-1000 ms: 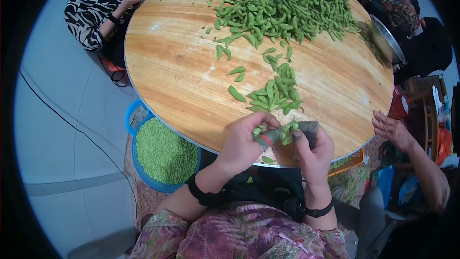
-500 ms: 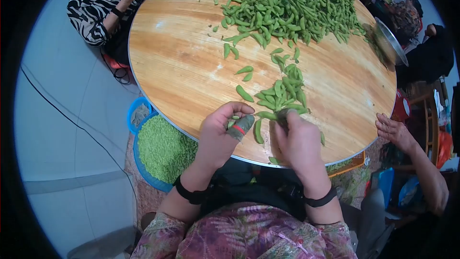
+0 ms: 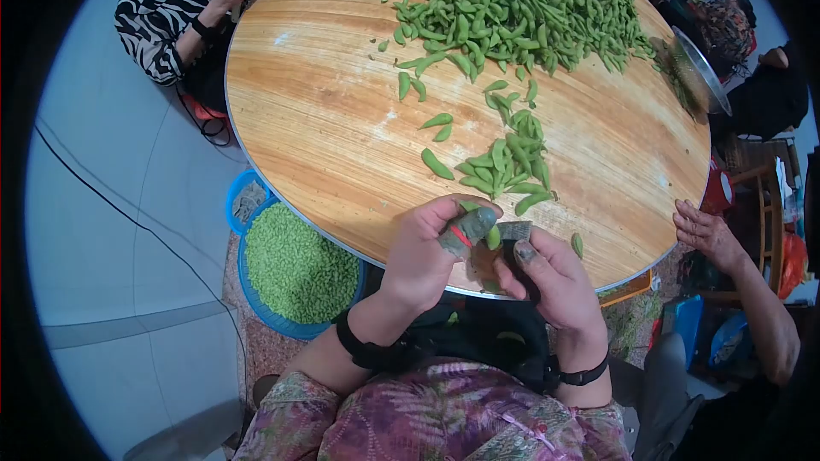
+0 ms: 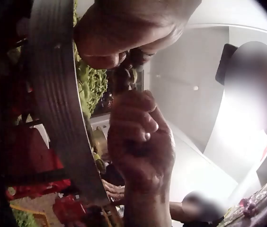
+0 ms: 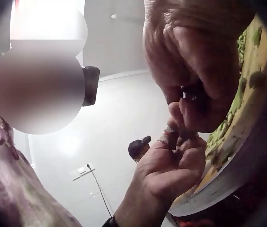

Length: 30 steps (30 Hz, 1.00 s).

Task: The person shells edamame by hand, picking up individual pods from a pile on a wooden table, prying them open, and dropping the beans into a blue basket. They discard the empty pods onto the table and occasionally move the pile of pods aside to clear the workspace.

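In the head view both hands meet over the table's near edge. The left hand point(image 3: 427, 256), its thumb wrapped in dark cloth with a red band, pinches a green pod point(image 3: 494, 237) and has more green in its curled fingers. Close on its right, the right hand point(image 3: 559, 277) has curled fingers with dark wraps at the tips, near that pod; whether it grips the pod is unclear. A small group of pods point(image 3: 504, 162) lies just beyond the hands. In the right wrist view the left hand point(image 5: 171, 170) and right hand point(image 5: 195, 61) come together at the fingertips.
A large pod pile point(image 3: 521, 8) covers the far side of the round wooden table point(image 3: 307, 119). Below its left edge stands a blue basin of shelled beans point(image 3: 299, 265). A metal bowl point(image 3: 700, 77) is at the right. Another person's hand point(image 3: 709, 230) rests at the right edge.
From half a second ago, the right hand has drawn back from the pods toward the body and turned, and the left hand has moved right to meet it. One pod by the group lies shifted.
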Available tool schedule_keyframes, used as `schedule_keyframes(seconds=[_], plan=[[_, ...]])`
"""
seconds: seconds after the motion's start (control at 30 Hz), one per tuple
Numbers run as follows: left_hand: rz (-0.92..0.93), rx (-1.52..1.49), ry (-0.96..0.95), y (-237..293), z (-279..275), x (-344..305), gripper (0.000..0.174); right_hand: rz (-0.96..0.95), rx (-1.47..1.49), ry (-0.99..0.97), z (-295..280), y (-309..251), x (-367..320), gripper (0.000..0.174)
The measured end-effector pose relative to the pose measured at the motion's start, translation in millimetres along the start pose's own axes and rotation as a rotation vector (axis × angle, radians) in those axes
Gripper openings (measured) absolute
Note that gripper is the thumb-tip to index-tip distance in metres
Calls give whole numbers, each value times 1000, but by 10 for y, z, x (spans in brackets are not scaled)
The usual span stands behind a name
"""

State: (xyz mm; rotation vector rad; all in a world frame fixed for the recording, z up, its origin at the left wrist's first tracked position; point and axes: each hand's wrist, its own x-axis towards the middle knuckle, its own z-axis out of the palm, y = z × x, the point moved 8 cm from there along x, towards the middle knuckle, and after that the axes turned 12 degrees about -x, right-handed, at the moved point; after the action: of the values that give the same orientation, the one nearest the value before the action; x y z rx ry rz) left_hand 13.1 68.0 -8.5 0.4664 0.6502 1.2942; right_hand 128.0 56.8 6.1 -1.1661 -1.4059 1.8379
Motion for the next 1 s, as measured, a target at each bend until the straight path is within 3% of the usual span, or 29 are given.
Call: schedule_keyframes(seconds=[0.13,0.2,0.27,0.33,0.4,0.47,0.53,0.57,0.6,0.63,0.7,0.77,0.83,0.9,0.93,1.0], plan=[[14,131,-23,23,-5,8,13,3,77,-87,45,11,23,21],[94,463,24,108,37,-24,13,-4,106,-70,49,40,25,21],[68,351,-68,41,70,-34,16,-7,137,-51,31,43,14,20],[38,236,-160,4,111,-19,19,108,318,-110,61,92,-27,21],[-28,-1,-382,-25,262,-39,19,111,372,-134,75,109,-65,19],[-49,79,-303,-69,239,-21,19,112,428,-155,77,122,-74,18],[-69,157,-226,-119,234,-6,19,-43,92,33,-97,93,-33,15],[69,435,-153,-40,227,8,18,-46,94,37,-71,110,-23,15],[212,711,-76,59,241,5,18,-175,-162,206,-141,11,-40,13],[214,711,-80,59,267,10,18,-302,-420,373,-194,-122,-93,12],[214,642,-11,80,257,14,20,-313,-468,401,-245,-191,-110,13],[156,624,-32,64,253,22,26,-98,-170,288,-302,10,-59,13],[93,604,-55,33,190,45,31,-76,-101,262,-321,18,-33,13],[-53,85,-167,-106,147,85,34,16,258,41,-199,64,-12,13],[-53,85,-168,-107,141,86,34,16,257,41,-201,51,-15,13],[-71,33,-154,-98,148,83,26,47,-31,98,-246,60,-22,14]])
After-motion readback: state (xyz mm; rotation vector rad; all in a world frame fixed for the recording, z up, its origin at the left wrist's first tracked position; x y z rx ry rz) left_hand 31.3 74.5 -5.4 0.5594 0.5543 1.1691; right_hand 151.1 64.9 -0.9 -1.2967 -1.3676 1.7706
